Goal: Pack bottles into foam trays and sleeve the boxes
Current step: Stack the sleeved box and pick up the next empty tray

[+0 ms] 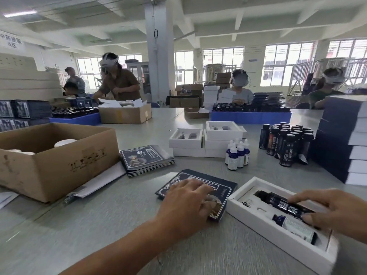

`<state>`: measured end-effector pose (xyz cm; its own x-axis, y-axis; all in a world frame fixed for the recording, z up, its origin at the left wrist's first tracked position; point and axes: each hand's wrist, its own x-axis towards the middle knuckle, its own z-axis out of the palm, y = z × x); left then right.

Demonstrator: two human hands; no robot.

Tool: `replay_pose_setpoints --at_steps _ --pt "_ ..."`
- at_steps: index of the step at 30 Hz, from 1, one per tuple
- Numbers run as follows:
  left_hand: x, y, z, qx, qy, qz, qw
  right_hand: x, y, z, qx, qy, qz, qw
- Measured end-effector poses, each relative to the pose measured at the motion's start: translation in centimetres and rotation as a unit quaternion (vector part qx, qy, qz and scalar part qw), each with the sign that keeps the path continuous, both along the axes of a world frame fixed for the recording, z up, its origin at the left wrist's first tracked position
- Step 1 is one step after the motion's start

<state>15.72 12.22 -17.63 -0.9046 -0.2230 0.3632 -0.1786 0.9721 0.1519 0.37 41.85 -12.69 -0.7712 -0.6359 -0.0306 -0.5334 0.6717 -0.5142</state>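
Observation:
A white foam tray [256,221] lies at the front right of the table. In it lie a tall dark bottle [278,202] and a small blue dropper bottle [296,228]. My right hand [337,212] rests on the tray with its fingers touching the dark bottle. Left of the tray, a dark blue printed sleeve [216,181] lies flat, and my left hand [186,201] presses on it with spread fingers. Empty white trays [186,136] stand further back, with a cluster of dropper bottles [237,153] and a group of dark bottles [286,143] beside them.
A large open cardboard box [57,159] fills the left side, with a small pile of flat sleeves [147,159] beside it. Sleeved boxes [345,139] are stacked high at the right edge. Blue crates of bottles [250,116] and several seated people are across the table.

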Motion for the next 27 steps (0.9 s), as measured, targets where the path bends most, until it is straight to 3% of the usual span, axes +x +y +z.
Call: replay_pose_setpoints --at_steps 8,12,23,27 --pt "0.9 -4.7 -0.2 0.065 0.002 0.187 0.980 0.6 -0.6 0.6 -0.007 -0.018 0.000 1.000" --pt "0.8 -5.0 -0.4 0.125 0.009 0.167 0.978 0.6 -0.7 0.4 -0.010 -0.012 -0.001 1.000" --pt "0.9 -5.0 0.3 0.220 0.256 0.093 0.937 0.6 -0.8 0.4 0.004 0.014 0.008 1.000" --pt "1.0 -4.2 0.8 0.116 0.325 0.058 0.937 0.6 -0.7 0.4 -0.005 0.004 0.004 1.000"
